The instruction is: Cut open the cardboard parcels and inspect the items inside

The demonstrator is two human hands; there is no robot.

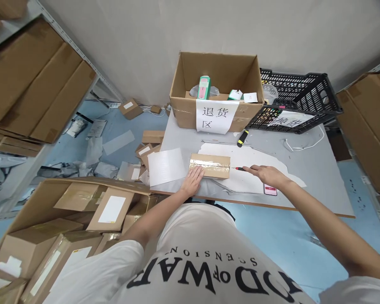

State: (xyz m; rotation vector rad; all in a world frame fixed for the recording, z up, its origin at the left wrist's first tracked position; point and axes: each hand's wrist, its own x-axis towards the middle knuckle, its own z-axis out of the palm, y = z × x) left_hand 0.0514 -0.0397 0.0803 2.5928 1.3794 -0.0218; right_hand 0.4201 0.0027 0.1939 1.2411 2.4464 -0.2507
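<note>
A small taped cardboard box (213,162) lies on the table near its front edge, with shiny clear tape along its top. My left hand (194,179) rests on the box's near left corner, fingers laid out flat over the top. Gripped in my right hand (266,175) is a thin screwdriver (240,169) with a red and black handle. Its slim metal shaft points left and reaches the right end of the box, at the tape; whether the tip is inside cannot be made out. Below my right hand lies a phone (270,189) with a pink screen.
A large open carton (183,113) with green boxes stands at the back, beside a black crate (304,95). A black and yellow utility knife (242,138) lies before them. White foam sheet (166,165) is left; a big carton (47,185) of parcels stands lower left.
</note>
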